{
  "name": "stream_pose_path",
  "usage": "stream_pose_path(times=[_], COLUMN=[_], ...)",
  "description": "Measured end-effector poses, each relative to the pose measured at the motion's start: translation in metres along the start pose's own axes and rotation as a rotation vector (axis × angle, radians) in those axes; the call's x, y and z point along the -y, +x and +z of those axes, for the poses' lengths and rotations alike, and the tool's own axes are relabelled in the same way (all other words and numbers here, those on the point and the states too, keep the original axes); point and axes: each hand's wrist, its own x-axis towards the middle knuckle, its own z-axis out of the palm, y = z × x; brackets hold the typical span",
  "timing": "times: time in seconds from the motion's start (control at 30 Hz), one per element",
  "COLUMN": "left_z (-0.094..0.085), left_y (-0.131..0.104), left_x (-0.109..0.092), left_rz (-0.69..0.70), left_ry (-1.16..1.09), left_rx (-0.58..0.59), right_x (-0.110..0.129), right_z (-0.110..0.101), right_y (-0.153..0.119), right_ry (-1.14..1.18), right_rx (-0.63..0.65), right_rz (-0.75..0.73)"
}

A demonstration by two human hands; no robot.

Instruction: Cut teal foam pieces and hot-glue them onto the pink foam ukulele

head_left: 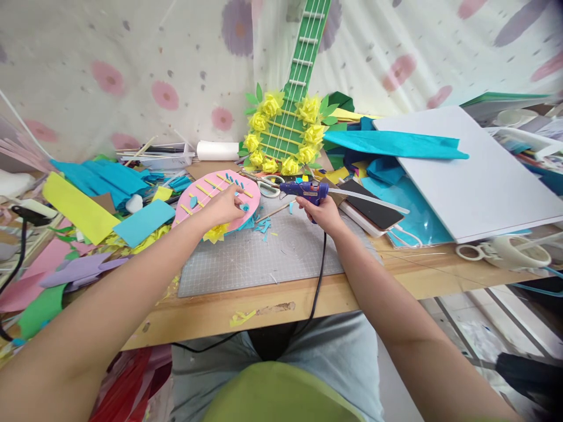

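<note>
A pale flowered curtain (171,55) hangs behind a wooden bench (204,310), whose front edge runs just before the person's lap. Both forearms reach in from the lower corners of the view, over that edge, and converge toward the middle. The pink board (209,194), crossed by yellow strips, lies over the back left corner of the grey mat (259,266). The left hand (229,204) is over its right part, palm down, fingers bent and the thumb near a small blue piece (244,207); I cannot tell whether they pinch anything. The right hand (323,212) is closed around the grip of a purple glue gun (303,189), held above the mat's back edge, wrist slightly raised, nozzle toward the board. A white glue stick (373,199) juts from its rear, and a black cord (320,264) drops over the bench's front edge. A green guitar (281,143) ringed with yellow flowers (313,135) leans at the bench's back edge.
</note>
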Motion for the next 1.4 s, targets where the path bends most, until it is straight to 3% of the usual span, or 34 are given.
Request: stream_pose_path(times=[0.17,0.33,0.43,0.53,0.73,0.87,1.23,1.4], left_z=[-0.022,-0.048,-0.051,-0.046,-0.032,-0.026,-0.024,-0.029], left_y=[0.003,0.007,0.010,0.008,0.007,0.014,0.016,0.016], left_x=[-0.001,0.015,0.035,0.048,0.050,0.053,0.052,0.058], left_rz=[-0.084,-0.132,-0.146,-0.147,-0.081,-0.092,-0.190,-0.155], left_ry=[-0.261,-0.185,-0.124,-0.087,0.109,0.016,-0.135,-0.187], left_rx=[-0.004,-0.266,-0.377,-0.303,-0.194,-0.121,-0.114,-0.152], right_x=[-0.001,-0.004,-0.009,-0.013,-0.012,-0.012,-0.014,-0.015], right_z=[0.000,0.000,0.000,0.002,0.005,0.005,0.005,0.005], right_y=[0.000,0.000,0.002,0.003,0.001,0.000,0.002,0.003], right_ry=[0.003,-0.029,-0.053,-0.083,-0.123,-0.126,-0.123,-0.119], right_rx=[-0.009,0.004,0.005,0.000,-0.019,-0.024,-0.033,-0.027], right_rz=[0.001,0.010,0.006,0.004,-0.005,0.007,-0.006,-0.005])
